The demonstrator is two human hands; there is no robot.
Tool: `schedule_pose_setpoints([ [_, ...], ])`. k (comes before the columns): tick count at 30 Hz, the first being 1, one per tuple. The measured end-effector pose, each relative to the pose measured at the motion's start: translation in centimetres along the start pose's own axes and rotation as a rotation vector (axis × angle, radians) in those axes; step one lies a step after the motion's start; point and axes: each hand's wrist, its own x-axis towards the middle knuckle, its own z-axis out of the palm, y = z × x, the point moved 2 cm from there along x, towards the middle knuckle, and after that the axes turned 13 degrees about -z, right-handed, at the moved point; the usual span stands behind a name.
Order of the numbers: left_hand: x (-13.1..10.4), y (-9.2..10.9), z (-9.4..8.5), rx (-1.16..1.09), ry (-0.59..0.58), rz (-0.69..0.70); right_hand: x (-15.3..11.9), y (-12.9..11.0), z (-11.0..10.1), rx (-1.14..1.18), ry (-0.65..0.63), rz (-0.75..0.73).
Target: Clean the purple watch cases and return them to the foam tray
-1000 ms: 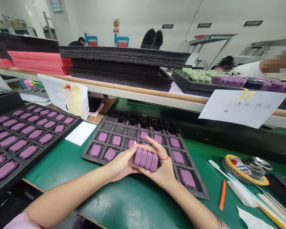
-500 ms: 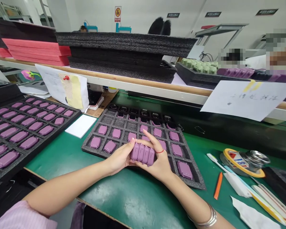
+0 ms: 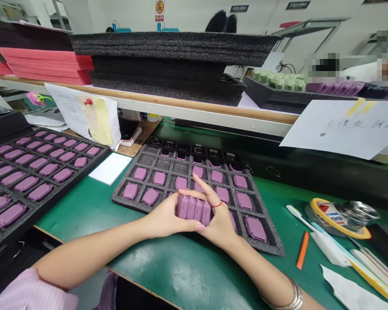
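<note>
Between my hands, above the front of the middle foam tray, is a row of several purple watch cases pressed side by side. My left hand closes on the row from the left, its thumb running along the lower edge and its fingers over the top. From the right, my right hand grips the same row, with one finger pointing up and away from it. More purple cases lie singly in the tray's pockets. Dark-faced pieces fill most of its far row.
Another foam tray of purple cases lies at left, beside a white pad. To the right are a toothbrush, an orange stick, a glass jar and paper scraps. A shelf with stacked black foam crosses behind.
My left thumb has moved from the top of the row of watch cases down to its lower front edge. The right hand keeps its grip. The camera view has shifted slightly.
</note>
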Motion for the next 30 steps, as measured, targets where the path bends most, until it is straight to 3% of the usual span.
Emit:
schedule_pose_setpoints([
  [5,-0.3,-0.1,-0.2,0.109,-0.044,0.027,-0.2,-0.1,0.1,0.045,0.008,0.035],
  [11,-0.4,0.2,-0.4,0.131,-0.02,0.008,-0.4,0.1,0.3,0.047,0.021,0.032],
  [22,-0.5,-0.6,0.2,0.143,0.251,-0.035,-0.8,0.3,0.9,0.02,-0.024,-0.044],
  [27,-0.3,-0.7,0.0,0.101,0.202,-0.033,-0.5,-0.4,0.7,-0.079,-0.131,-0.037],
  [30,-0.1,-1.0,-0.3,0.065,0.193,-0.049,-0.3,-1.0,-2.1,-0.387,-0.275,0.059],
])
